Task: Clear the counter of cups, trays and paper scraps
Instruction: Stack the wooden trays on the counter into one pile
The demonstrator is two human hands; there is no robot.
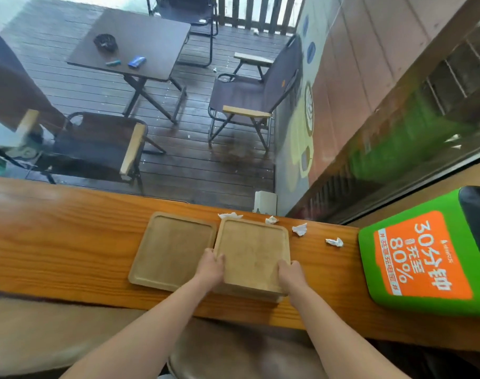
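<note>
My left hand (212,265) and right hand (289,272) each pinch a near edge of the right tray (253,253), raised a little off the counter (55,242), its left rim overlapping the left tray (170,250). Four paper scraps (299,229) lie beyond and right. Green box (424,255) at far right.

Beyond the window — wet deck (206,170), folding table (132,42), chairs (249,105).
</note>
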